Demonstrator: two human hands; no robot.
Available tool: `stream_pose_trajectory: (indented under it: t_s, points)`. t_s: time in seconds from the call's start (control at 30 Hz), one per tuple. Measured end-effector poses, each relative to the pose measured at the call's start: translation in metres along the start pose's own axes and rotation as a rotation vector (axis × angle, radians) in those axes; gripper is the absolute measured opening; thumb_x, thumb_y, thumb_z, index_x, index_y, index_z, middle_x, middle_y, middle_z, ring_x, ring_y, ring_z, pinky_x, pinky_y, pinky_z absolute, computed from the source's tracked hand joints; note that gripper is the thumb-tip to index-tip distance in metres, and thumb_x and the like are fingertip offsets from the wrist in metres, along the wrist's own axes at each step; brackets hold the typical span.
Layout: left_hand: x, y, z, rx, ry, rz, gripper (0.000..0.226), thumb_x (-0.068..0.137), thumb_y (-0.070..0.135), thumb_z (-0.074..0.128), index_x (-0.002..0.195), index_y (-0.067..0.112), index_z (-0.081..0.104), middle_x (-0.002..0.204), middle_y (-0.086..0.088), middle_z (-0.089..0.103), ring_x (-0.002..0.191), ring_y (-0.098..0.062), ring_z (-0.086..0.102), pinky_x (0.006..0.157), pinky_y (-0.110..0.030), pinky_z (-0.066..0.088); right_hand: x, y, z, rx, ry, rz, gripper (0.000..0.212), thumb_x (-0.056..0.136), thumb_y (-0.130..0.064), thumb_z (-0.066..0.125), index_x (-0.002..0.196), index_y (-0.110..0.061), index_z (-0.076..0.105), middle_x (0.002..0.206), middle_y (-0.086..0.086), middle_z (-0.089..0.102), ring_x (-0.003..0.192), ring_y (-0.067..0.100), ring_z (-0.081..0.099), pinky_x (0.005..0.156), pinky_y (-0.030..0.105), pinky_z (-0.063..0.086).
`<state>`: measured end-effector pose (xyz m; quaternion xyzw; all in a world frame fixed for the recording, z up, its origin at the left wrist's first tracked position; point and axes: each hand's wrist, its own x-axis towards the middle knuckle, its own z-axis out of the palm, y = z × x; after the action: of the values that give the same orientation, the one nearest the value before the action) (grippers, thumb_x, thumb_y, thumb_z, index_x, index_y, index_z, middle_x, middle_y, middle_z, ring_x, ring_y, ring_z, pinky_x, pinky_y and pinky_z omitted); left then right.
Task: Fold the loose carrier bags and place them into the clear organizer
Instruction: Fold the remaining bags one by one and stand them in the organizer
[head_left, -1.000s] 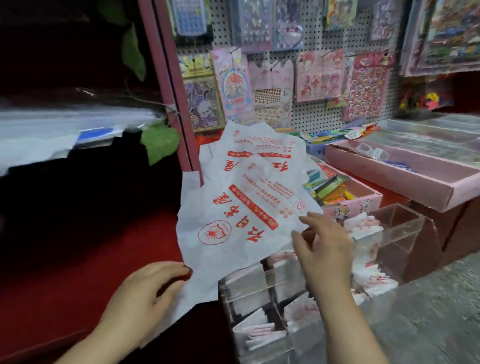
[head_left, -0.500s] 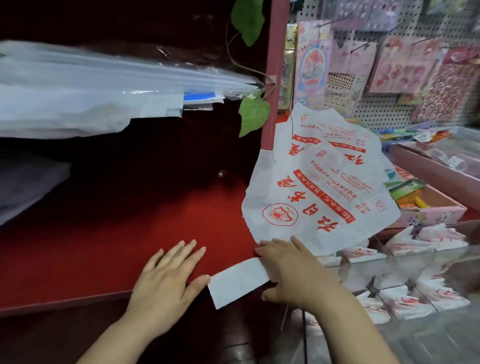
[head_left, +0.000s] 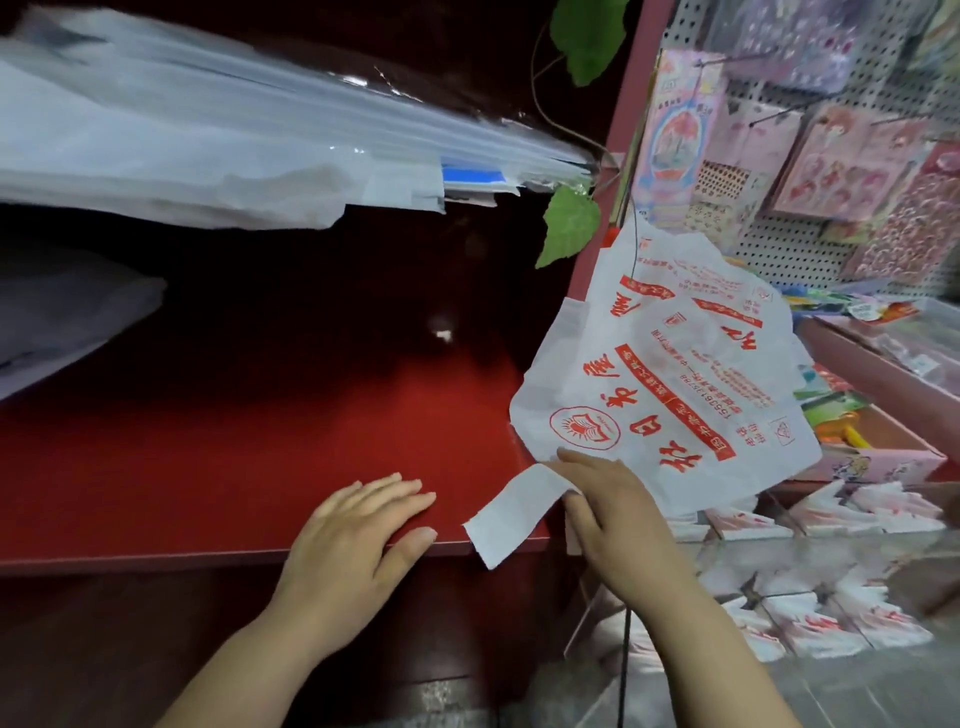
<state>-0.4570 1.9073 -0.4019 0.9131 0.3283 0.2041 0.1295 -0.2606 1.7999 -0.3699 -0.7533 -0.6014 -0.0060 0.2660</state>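
Loose white carrier bags with red print lie in a crumpled stack at the right end of the red shelf. One bag's handle strip sticks out over the shelf's front edge. My right hand rests on the lower edge of the bags, its fingers over the base of that strip. My left hand lies flat on the shelf, fingers straight, just left of the strip and apart from it. The clear organizer sits at lower right with several folded bags inside.
A pile of white and clear plastic sheets fills the upper left above the shelf. Pink trays with small goods and a pegboard of sticker packs stand to the right. A green leaf hangs by the red post.
The view has swung left from the organizer to the red shelf. Both hands brought the bags down onto it; my left hand let go and now lies flat, my right hand presses the bags' edge.
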Motion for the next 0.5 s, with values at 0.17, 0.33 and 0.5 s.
stream_pose_trajectory:
  t_s: [0.17, 0.33, 0.5]
  points:
    - [-0.015, -0.019, -0.032, -0.125, 0.238, -0.163, 0.081, 0.072, 0.071, 0.013, 0.119, 0.024, 0.061, 0.126, 0.012, 0.054, 0.123, 0.003, 0.033, 0.106, -0.020, 0.010, 0.016, -0.022, 0.004, -0.093, 0.192, 0.008, 0.063, 0.076, -0.035, 0.020, 0.109, -0.014, 0.068, 0.118, 0.009, 0.064, 0.110, 0.030, 0.057, 0.096, 0.037, 0.038]
    - [-0.026, -0.044, -0.061, -0.259, 0.345, -0.323, 0.030, 0.093, 0.027, 0.046, 0.114, 0.015, 0.065, 0.120, -0.001, 0.062, 0.119, -0.019, 0.051, 0.105, -0.035, 0.031, 0.051, -0.088, 0.027, -0.197, 0.204, -0.089, 0.055, 0.079, -0.033, 0.020, 0.090, -0.014, 0.070, 0.095, 0.003, 0.071, 0.085, 0.031, 0.063, 0.071, 0.035, 0.045]
    - [-0.040, -0.067, -0.076, -0.310, 0.393, -0.415, 0.034, 0.094, 0.029, 0.040, 0.117, 0.018, 0.062, 0.123, 0.001, 0.059, 0.121, -0.020, 0.048, 0.103, -0.035, 0.031, 0.083, -0.148, 0.074, -0.277, -0.014, -0.039, 0.072, 0.081, -0.042, -0.002, 0.112, -0.014, 0.057, 0.114, 0.005, 0.060, 0.104, 0.029, 0.049, 0.072, 0.032, 0.028]
